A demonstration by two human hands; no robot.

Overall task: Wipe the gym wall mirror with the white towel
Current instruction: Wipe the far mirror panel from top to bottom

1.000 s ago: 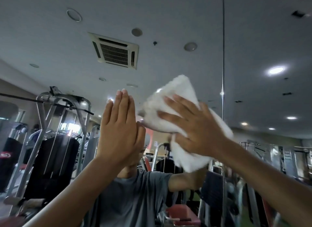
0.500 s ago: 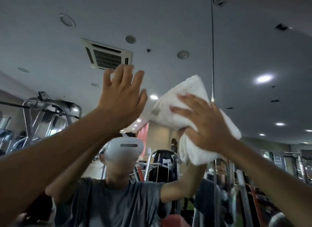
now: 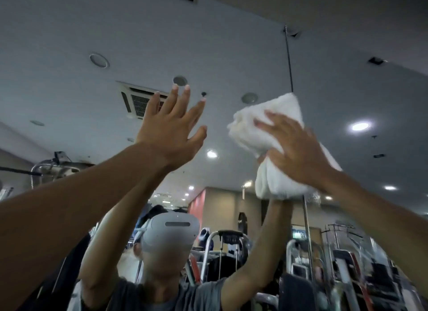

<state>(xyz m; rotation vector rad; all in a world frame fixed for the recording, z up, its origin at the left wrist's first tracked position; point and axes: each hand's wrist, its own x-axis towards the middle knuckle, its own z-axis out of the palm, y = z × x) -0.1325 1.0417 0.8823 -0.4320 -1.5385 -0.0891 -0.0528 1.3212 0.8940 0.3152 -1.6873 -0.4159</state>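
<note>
Right hand (image 3: pixel 298 148) is pressing the white towel (image 3: pixel 275 181) flat onto the mirror (image 3: pixel 220 79). Fingers are lying straight and spread over the bunched cloth, not curling round it; probably spreading load so more cloth is contacting the glass. The towel is sitting just left of the seam (image 3: pixel 289 65), its top corner meeting the seam line and its loose end hanging below the palm. The arm is reaching well up, so this is looking like upper-panel work, with lower glass likely left to do. That's a judgement only.

Left hand (image 3: pixel 170 130) is hovering well left of the seam at about towel height, fingers straight and fanned, holding nothing. It's likely balancing the overhead reach. Can't tell whether the palm is touching glass.

Farther, all in reflection:
- A grey headset (image 3: pixel 172 232) is showing left of the seam, below both hands.
- A ceiling vent (image 3: pixel 136 102) is sitting left of the seam, behind the left fingertips.
- Gym machines (image 3: pixel 347 252) are lining both sides of the seam, low down.

Count: two hands, one towel, one seam, two mirror panels, one headset, one vent. Machines are blurring together, so I'm not counting them.
</note>
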